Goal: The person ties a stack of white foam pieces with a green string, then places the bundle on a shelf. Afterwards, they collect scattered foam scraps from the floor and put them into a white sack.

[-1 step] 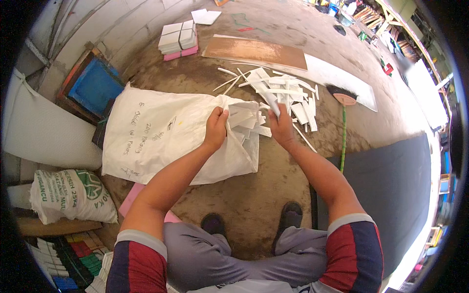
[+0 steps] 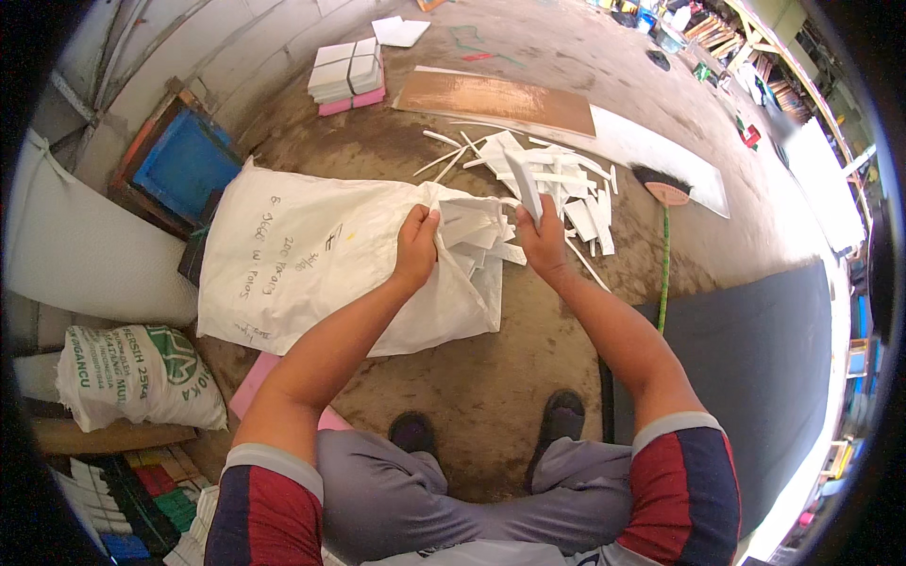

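A large white woven sack (image 2: 302, 255) lies on its side in front of me, its mouth facing right. My left hand (image 2: 416, 243) is closed on the upper edge of the sack's mouth. White foam-like offcuts (image 2: 472, 231) show inside the opening. Just right of the mouth, my right hand (image 2: 542, 241) grips a flat white strip (image 2: 524, 181), which points up and away from me. Beyond that hand, a loose heap of white strips and scraps (image 2: 587, 219) lies on the floor. The right fingers are partly hidden behind the strip and hand.
A broom (image 2: 664, 189) with a green handle lies right of the heap. Behind it are a brown board (image 2: 500, 102) and tied white-and-pink sheets (image 2: 347, 75). A dark mat (image 2: 736, 377) covers the right side. At left stand a smaller filled sack (image 2: 142, 377) and a blue panel (image 2: 184, 165).
The white strip in my right hand has swung further upright and shows more of its length. My left hand keeps its hold on the sack.
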Demonstrator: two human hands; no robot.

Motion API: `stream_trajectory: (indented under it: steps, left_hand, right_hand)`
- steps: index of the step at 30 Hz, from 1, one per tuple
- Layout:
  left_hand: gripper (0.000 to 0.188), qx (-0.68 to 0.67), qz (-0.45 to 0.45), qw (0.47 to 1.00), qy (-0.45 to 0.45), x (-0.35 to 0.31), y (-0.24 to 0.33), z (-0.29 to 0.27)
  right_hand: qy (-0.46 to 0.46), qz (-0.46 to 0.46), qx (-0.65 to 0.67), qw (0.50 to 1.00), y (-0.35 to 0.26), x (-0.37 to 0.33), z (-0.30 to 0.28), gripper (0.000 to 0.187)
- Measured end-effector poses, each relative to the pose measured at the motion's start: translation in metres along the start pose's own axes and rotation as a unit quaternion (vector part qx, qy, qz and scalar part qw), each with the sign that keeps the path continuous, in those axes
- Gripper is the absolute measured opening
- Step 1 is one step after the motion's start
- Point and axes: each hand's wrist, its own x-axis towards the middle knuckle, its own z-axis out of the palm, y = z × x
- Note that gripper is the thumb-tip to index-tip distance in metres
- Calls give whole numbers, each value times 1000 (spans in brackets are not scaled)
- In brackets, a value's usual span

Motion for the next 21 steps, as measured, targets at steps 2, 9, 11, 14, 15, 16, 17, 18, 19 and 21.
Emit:
stream_trajectory:
  steps: [2,9,11,14,15,16,17,18,19,21]
  left_hand:
    - [24,-37,-13,999,34,9,-1,-11]
    - [23,-80,77,989,102,48,37,-37]
    - [21,-125,99,979,130,62,43,-52]
    - [20,-87,136,970,180,78,43,-82]
    - [19,-71,168,966,182,79,51,-80]
    - [20,-91,163,967,174,76,63,-73]
    - [20,-64,164,973,148,76,56,-77]
    - [20,-37,162,978,122,75,49,-80]
    - [19,-33,134,985,100,71,44,-75]
    - [20,-3,68,997,48,58,43,-48]
  right_hand:
    - [-36,15,-12,999,-8,5,20,33]
    - [-295,-55,-108,948,-40,19,98,36]
    - [-305,-74,-160,936,-37,37,113,35]
    - [-335,-129,-317,878,-30,56,119,27]
    - [-348,-152,-371,848,-22,61,108,27]
    - [-359,-173,-422,814,-19,64,105,26]
    - [-362,-172,-427,810,-38,70,120,29]
    - [-365,-171,-433,807,-57,79,134,32]
    - [-367,-164,-441,803,-69,84,145,35]
    - [-341,-146,-275,887,-41,93,158,35]
